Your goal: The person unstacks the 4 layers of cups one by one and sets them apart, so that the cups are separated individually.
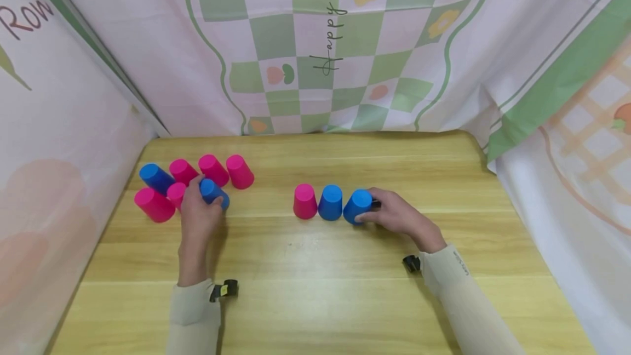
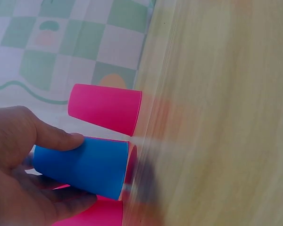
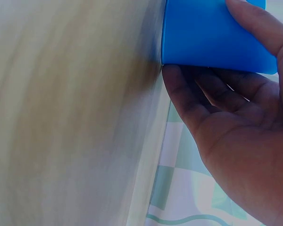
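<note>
In the head view my left hand (image 1: 199, 215) grips a blue cup (image 1: 213, 192) at the near right side of the left cluster. The left wrist view shows thumb and fingers around this upside-down blue cup (image 2: 82, 165), with a pink cup (image 2: 106, 106) beyond it. My right hand (image 1: 394, 210) holds another blue cup (image 1: 357, 206), the rightmost of a row of three. Its thumb and fingers lie on either side of the blue cup (image 3: 212, 35) in the right wrist view. Left of it stand a blue cup (image 1: 330, 202) and a pink cup (image 1: 305, 201).
Several upside-down cups stand at the table's left, among them a blue cup (image 1: 156, 178), a near pink cup (image 1: 155, 205) and a far pink cup (image 1: 240, 172). They rest on a wooden table (image 1: 315, 289). A patterned curtain (image 1: 315, 43) hangs behind its back edge.
</note>
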A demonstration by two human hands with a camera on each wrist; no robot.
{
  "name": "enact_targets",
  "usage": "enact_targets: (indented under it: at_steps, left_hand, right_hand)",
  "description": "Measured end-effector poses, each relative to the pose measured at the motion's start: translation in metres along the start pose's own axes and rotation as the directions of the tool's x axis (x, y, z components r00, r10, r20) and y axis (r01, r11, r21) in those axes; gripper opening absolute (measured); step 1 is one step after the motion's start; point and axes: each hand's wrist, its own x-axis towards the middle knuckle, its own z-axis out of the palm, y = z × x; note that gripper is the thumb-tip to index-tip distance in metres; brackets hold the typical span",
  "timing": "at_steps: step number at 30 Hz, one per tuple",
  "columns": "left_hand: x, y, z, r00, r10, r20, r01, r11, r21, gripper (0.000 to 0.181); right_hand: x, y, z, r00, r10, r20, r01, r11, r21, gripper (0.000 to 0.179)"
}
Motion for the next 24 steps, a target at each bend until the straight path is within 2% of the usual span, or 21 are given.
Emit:
enact_targets:
  at_steps: [14, 24]
  left_hand:
    - [-0.0008, -0.0022, 0.0048, 1.000, 0.010, -0.016, -0.009, 1.000, 0.030, 0.075]
    - [-0.0019, -0.0042, 0.0064, 0.998, 0.057, -0.020, -0.056, 0.997, 0.050, 0.075]
  right_hand:
    - [-0.0009, -0.0002, 0.0001, 1.000, 0.011, -0.005, -0.011, 1.000, 0.001, 0.029]
    - [0.0001, 0.0009, -0.0004, 0.999, 0.030, 0.014, -0.030, 1.000, 0.009, 0.029]
